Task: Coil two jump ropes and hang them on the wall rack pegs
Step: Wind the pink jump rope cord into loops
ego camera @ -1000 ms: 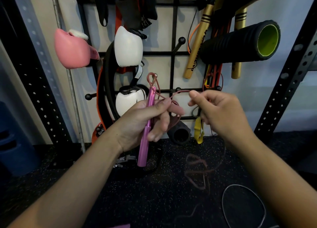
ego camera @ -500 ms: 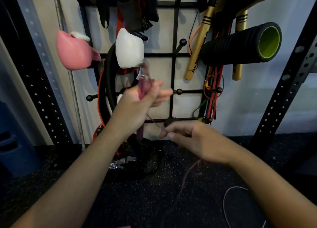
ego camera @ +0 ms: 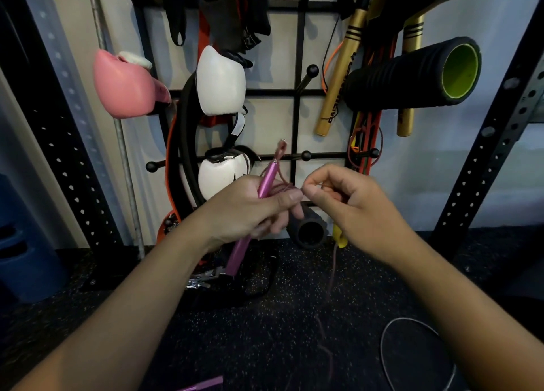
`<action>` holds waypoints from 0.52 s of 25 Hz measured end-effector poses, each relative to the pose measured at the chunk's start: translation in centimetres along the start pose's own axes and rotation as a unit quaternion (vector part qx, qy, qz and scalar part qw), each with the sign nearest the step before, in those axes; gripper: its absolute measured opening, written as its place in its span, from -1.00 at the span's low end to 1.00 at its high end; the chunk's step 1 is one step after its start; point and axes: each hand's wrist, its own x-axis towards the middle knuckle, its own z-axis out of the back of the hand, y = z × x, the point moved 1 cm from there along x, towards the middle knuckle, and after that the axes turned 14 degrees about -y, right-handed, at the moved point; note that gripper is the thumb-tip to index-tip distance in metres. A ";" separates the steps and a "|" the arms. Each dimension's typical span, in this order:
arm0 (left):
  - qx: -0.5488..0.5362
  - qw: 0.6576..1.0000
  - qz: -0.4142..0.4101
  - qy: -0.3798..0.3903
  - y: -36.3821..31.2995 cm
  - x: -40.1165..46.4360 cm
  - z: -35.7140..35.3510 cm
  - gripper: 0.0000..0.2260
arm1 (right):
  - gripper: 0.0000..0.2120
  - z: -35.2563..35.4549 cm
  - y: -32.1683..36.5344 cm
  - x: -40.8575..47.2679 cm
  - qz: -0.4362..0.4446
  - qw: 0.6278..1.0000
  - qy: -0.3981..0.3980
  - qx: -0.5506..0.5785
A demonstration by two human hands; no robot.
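Observation:
My left hand grips the pink handle of a jump rope, held upright with loops of its thin pink cord gathered against the fingers. My right hand pinches that cord just right of the left thumb, and the rest trails down to the floor. The other pink handle lies at the bottom edge. A second rope, a thin grey cable, curls on the floor at lower right. The black wall rack stands ahead with bare pegs just above my hands.
Pink boxing glove and white gloves hang on the rack's left. A black foam roller and gold sticks hang at right. A small black roller sits low. Perforated black uprights flank the rack. Blue bin at left.
My right hand came up from near the floor to meet the left hand, bringing another length of cord. The left hand lowered the handle slightly.

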 end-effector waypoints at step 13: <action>-0.094 0.995 0.015 0.016 0.2 -0.3 0.0 -0.72 | -0.85 0.7 -0.7 0.4 0.107 0.990 -0.033 -0.084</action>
